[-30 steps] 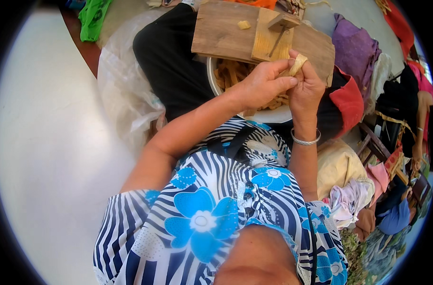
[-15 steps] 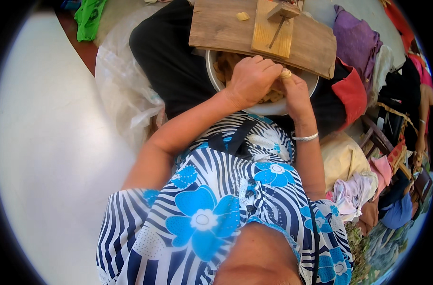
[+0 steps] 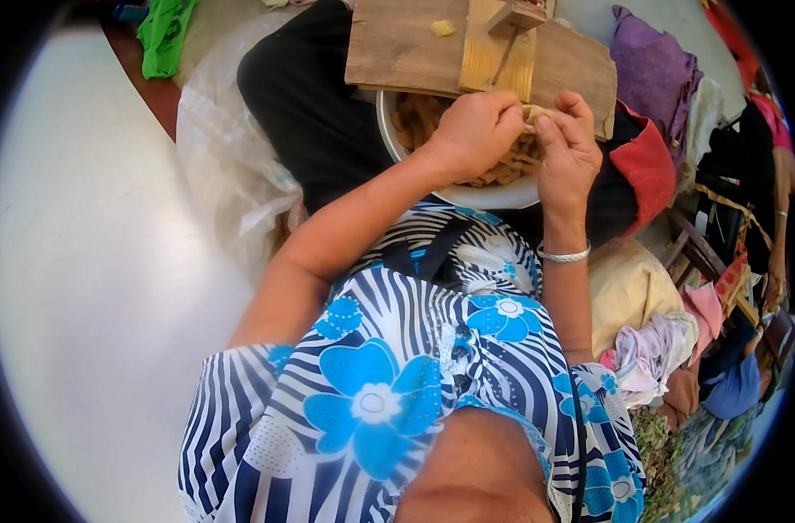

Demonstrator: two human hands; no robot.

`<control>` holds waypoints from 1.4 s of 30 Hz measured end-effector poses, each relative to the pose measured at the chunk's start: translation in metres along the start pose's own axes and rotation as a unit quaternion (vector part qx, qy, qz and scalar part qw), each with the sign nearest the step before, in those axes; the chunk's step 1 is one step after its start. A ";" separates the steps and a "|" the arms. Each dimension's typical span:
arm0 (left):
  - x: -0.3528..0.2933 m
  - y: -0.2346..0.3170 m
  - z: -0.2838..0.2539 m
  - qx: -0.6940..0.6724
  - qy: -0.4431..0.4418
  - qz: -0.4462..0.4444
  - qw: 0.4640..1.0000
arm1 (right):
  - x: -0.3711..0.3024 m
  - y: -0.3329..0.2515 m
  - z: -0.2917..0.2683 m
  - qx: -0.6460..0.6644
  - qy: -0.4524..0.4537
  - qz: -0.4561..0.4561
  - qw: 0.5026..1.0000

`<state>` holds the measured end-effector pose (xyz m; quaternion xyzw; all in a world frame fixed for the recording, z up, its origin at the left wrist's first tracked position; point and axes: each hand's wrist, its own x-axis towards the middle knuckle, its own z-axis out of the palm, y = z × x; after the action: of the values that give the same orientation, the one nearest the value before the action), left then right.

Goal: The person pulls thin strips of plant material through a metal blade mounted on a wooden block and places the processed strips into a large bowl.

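My left hand (image 3: 474,132) and my right hand (image 3: 567,148) meet over a white bowl (image 3: 485,193) of pale tan strips (image 3: 415,118). Both pinch one small pale piece (image 3: 534,113) between their fingertips. A silver bangle (image 3: 564,255) circles my right wrist. Just beyond the hands a wooden board (image 3: 397,48) lies across the bowl, with a lighter wooden slat and a metal blade (image 3: 502,52) fixed on it. A small pale scrap (image 3: 443,28) rests on the board.
Black cloth (image 3: 310,113) and a clear plastic bag (image 3: 223,166) lie left of the bowl. Red, purple, yellow and pink cloths (image 3: 650,166) pile up on the right, by a wooden chair frame (image 3: 703,253). A white floor (image 3: 84,288) spreads to the left; green cloth (image 3: 166,35) lies far left.
Both hands have come down from the board's blade toward me and now sit over the bowl, still pinching the small piece. The view has tipped slightly.
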<state>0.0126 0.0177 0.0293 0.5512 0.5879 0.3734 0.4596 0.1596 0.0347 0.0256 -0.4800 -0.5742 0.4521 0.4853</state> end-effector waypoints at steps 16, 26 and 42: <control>-0.008 -0.020 -0.027 0.311 0.170 0.370 0.858 | 0.029 -0.035 -0.023 -0.172 -0.117 -0.028 0.978; -0.009 -0.013 -0.010 0.273 0.154 0.342 0.886 | 0.007 -0.014 -0.005 -0.088 -0.124 0.108 0.982; -0.005 -0.005 -0.038 -0.216 -0.145 -0.123 0.958 | 0.029 -0.006 -0.040 0.132 -0.262 0.193 0.936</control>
<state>-0.0253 0.0143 0.0363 0.4109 0.4834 0.3477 0.6904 0.1966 0.0651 0.0396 -0.3777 -0.5127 0.7186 0.2796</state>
